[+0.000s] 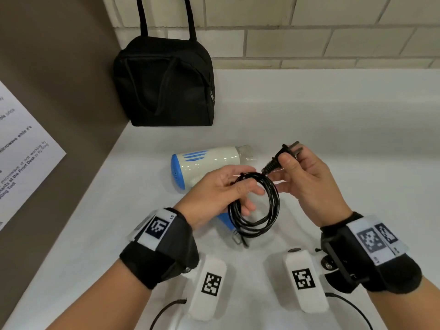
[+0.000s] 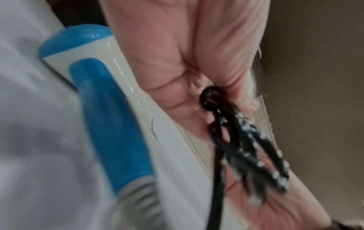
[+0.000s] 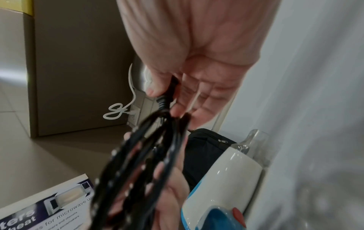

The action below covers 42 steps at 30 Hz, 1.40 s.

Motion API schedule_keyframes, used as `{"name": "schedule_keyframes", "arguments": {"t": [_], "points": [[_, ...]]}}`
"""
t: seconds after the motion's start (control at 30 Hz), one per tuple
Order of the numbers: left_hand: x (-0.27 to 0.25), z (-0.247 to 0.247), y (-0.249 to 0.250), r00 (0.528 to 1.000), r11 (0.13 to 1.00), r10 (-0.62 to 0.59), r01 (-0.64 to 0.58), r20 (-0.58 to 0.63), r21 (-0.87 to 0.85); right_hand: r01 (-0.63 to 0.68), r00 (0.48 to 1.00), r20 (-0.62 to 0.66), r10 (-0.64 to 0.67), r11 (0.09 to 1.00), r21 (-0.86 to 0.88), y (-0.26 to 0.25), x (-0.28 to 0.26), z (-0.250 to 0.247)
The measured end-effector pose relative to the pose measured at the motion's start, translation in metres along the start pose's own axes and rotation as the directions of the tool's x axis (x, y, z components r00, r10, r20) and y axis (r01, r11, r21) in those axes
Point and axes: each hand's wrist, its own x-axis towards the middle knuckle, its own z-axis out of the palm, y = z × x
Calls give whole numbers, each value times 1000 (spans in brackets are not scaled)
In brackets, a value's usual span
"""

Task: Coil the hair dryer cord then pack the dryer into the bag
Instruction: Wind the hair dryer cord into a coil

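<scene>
Left hand (image 1: 214, 189) gripping coiled cord (image 1: 254, 206), right hand (image 1: 307, 179) pinching plug (image 1: 283, 153)

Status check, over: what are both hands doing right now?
Left hand grips coiled black cord. Right hand pinches black plug. White-and-blue hair dryer on counter; black zipped bag behind, nothing blocking.

Notice (image 1: 22, 148) on brown wall, left, head view: partly readable: "microwave while it's", "microwave is not working by", "at the Front Desk", "Tool". Right wrist view shows same notice (image 3: 49, 207) w/ microwave pic: "...ters", "heat", "for microwave u...". Rest too small/blurred. Left wristband (image 1: 158, 226): square code tag, "LS" beside it. Right wristband (image 1: 376, 239): code tags; small print unreadable.
</scene>
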Motion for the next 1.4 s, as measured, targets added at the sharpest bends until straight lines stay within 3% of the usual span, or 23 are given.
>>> {"name": "schedule_keyframes", "arguments": {"t": [0.23, 0.33, 0.47, 0.6, 0.8, 1.03, 1.17, 1.4], "points": [[-13, 1, -21, 997, 998, 44, -46, -57, -39, -4, 996, -86, 6, 1000, 25, -3, 1, 5], [-14, -3, -21, 999, 994, 20, -24, -43, -107, -78, 985, -135, 104, 980, 182, 3, 1, 6], [-16, -5, -21, 1000, 991, 4, -7, -21, -131, -172, 968, -107, 227, 909, 379, 8, -2, 2], [-16, -2, -23, 999, 989, -29, 24, -33, -143, -247, 939, -113, 325, 867, 433, 13, -1, 3], [-12, 2, -24, 983, 998, 31, -40, -183, -48, -140, 946, -210, 246, 896, 420, 10, 6, 9], [-17, -2, -22, 984, 998, 42, -49, -171, -36, -191, 923, -154, 354, 765, 616, 21, 0, 8], [-17, -8, -28, 980, 999, 1, -11, -200, -51, -280, 915, -98, 392, 789, 546, 25, 3, 6], [-16, -18, -38, 934, 999, 13, -31, -357, -44, -405, 912, 10, 410, 895, 184, 17, 14, 17]]}}
